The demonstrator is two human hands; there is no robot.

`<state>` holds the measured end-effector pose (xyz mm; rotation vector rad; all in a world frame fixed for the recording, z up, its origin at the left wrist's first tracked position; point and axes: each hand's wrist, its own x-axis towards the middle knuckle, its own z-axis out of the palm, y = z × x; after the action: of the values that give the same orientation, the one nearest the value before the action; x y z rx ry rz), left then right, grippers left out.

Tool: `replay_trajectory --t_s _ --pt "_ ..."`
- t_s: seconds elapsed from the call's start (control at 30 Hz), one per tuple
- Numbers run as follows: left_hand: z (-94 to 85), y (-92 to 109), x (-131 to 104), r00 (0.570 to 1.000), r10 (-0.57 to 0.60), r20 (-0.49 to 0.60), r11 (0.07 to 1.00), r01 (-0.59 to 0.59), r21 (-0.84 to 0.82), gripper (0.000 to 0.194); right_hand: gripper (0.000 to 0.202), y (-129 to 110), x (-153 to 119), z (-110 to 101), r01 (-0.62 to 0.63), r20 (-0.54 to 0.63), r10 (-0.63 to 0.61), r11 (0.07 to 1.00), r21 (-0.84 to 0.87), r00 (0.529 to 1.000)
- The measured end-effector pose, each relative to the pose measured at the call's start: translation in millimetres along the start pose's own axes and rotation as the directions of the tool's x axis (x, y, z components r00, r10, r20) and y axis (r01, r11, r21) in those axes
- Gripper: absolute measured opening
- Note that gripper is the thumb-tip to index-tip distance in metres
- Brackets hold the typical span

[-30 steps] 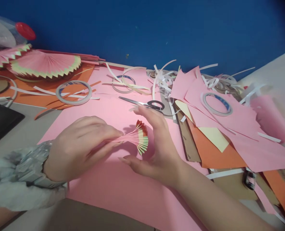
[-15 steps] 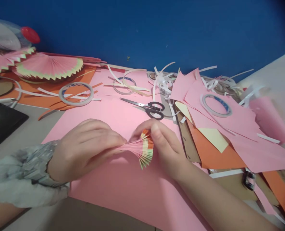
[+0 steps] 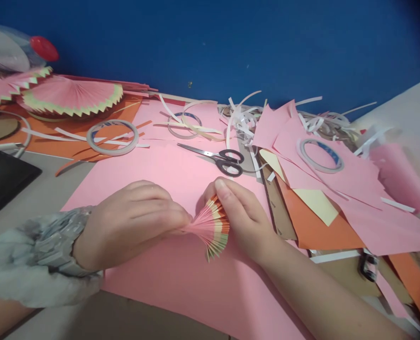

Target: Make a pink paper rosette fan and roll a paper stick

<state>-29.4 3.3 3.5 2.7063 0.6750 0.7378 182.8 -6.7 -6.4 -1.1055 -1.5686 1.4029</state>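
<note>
A pleated paper fan (image 3: 215, 226), pink with cream, orange and green bands along its edge, is held between both hands above a large pink sheet (image 3: 174, 288). My left hand (image 3: 135, 226) is closed around its narrow pink end, and the folds there are hidden by the fingers. At the upper orange edge, my right hand (image 3: 243, 217) pinches the pleats between thumb and fingers; the lower green pleats hang spread out. Black-handled scissors (image 3: 227, 160) lie on the pink sheet just beyond my hands.
Rolls of tape (image 3: 112, 137) lie around, another tape roll (image 3: 321, 156) on pink sheets at right. Finished paper fans (image 3: 71, 97) sit back left near a clear bottle with red cap (image 3: 45, 48). A black device (image 3: 7, 186) is left; paper scraps (image 3: 245, 120) pile against the blue wall.
The fan's pleats have spread wider, its green lower edge dropping a little. My left hand has shifted slightly right, closer to the right hand.
</note>
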Motion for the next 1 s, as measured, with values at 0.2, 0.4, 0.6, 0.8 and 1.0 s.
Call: replay_trajectory --t_s 0.2,0.4,0.6,0.8,1.0 --pt "-0.2 -0.2 0.0 1.0 -0.027 0.015 0.999 0.027 -0.02 0.014 0.035 1.2 1.3 0.2 0.057 -0.03 -0.058 0.998 -0.039 0.998" --pt "-2.0 -1.2 0.3 0.944 -0.274 -0.184 0.958 0.286 0.039 0.014 0.03 7.6 3.2 1.9 0.24 -0.244 -0.261 0.964 -0.112 0.934" --pt "0.0 -0.4 1.3 0.905 -0.334 -0.262 0.939 0.343 -0.014 0.011 0.05 4.6 0.7 -2.3 0.328 0.046 -0.328 0.904 -0.276 0.943" --pt "-0.2 -0.1 1.5 0.912 -0.311 -0.266 0.949 0.314 -0.035 0.01 0.074 1.5 0.1 -1.2 0.3 0.144 -0.269 0.916 -0.268 0.952" --pt "-0.3 1.2 0.5 0.933 -0.265 -0.243 0.961 0.276 0.014 0.011 0.098 2.6 -2.2 1.1 0.225 0.152 -0.193 0.945 -0.235 0.969"
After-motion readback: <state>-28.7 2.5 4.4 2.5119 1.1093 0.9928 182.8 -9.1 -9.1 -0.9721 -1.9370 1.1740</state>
